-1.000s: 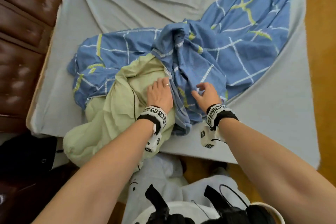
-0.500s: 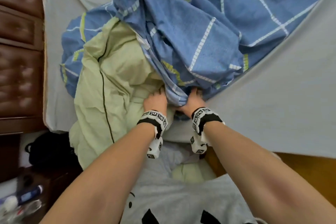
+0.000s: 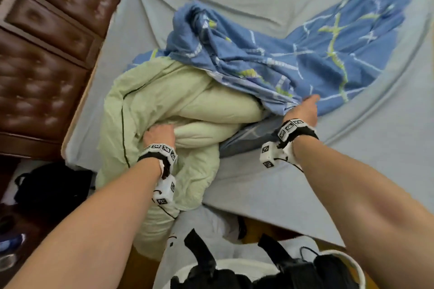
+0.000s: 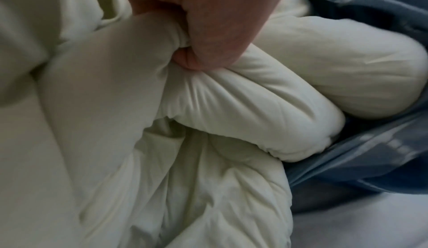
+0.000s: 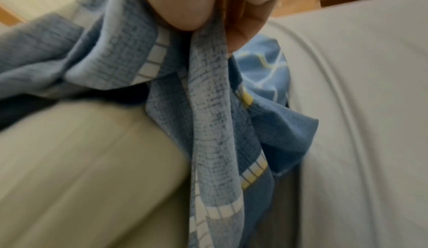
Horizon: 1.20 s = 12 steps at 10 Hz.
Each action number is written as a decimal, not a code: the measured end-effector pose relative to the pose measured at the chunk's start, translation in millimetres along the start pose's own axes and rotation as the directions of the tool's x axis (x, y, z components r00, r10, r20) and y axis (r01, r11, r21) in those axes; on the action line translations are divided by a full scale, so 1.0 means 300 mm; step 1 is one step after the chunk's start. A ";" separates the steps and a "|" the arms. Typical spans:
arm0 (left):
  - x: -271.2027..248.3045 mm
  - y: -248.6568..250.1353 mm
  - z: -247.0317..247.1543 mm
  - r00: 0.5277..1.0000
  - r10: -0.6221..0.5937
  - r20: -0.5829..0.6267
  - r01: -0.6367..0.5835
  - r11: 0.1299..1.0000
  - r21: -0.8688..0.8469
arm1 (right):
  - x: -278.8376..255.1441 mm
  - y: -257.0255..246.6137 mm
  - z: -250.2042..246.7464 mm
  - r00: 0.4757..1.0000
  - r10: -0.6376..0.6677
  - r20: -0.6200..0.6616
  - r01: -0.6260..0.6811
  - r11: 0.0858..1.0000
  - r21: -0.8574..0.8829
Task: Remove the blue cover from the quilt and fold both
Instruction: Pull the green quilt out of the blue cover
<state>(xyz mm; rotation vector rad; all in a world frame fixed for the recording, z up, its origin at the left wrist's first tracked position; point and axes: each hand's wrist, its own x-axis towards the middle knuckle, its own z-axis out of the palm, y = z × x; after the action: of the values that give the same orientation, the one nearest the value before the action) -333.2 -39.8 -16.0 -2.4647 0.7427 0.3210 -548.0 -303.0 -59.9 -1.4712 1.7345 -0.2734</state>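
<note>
Since 0.5 s ago hands pulled apart: right hand (image 3: 303, 110) fingers (image 5: 243, 30) pinching cover (image 3: 293, 58), left hand (image 3: 160, 135) fingers gripping quilt (image 3: 178, 103) fold. Quilt approx. half out.

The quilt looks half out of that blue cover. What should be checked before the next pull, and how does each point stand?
1. Left hand grips the quilt: ok.
2. Right hand pinches the blue cover: ok.
3. Quilt fully out of the cover: not ok, its far end is still tucked under.
4. Room on the bed sheet to pull rightward: ok.
5. Inner ties or snags: cannot tell.
</note>
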 end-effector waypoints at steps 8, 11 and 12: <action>0.154 0.446 -0.080 0.905 0.417 -0.079 -0.415 0.909 0.041 | 0.016 0.037 0.216 0.889 -0.270 0.371 0.369 0.901 -0.229; 0.099 0.419 0.069 0.865 0.453 0.216 -0.483 0.869 0.113 | 0.083 0.082 0.321 0.985 -0.065 0.157 0.106 0.957 -0.269; 0.033 0.305 0.077 0.850 0.460 0.256 -0.494 0.865 0.088 | 0.140 -0.024 0.190 0.996 -0.083 0.025 0.086 0.989 -0.124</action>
<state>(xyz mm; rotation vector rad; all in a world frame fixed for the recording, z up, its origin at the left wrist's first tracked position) -378.7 -95.4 -77.9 -2.0261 1.2300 0.6924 -502.0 -323.9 -110.1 -1.6349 1.7024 -0.1972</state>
